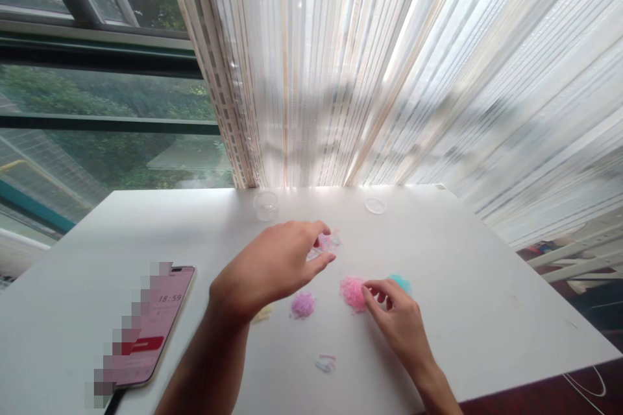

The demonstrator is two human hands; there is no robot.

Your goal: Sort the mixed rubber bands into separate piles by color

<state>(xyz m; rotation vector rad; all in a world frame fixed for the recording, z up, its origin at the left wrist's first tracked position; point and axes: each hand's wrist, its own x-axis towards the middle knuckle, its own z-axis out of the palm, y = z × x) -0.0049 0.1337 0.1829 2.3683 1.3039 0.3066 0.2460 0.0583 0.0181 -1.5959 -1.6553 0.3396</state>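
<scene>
My left hand (280,266) reaches over a mixed-colour pile of small elastic bands (327,243), thumb and forefinger apart with nothing visible between them. At the right edge of the pink pile of bands (352,293), my right hand (396,311) has its thumb and forefinger pinched together; whatever is in the pinch is too small to make out. Partly behind the right hand lies a blue pile (400,283). A purple pile (303,305) sits between the hands, and the left wrist partly covers a yellow pile (263,314).
Several pale loose bands (326,364) lie near the front of the white table (487,285). Along its back edge stand a clear round container (266,206) and a clear lid (376,206). A phone (150,324) rests at the left. Curtains (316,78) hang behind the table.
</scene>
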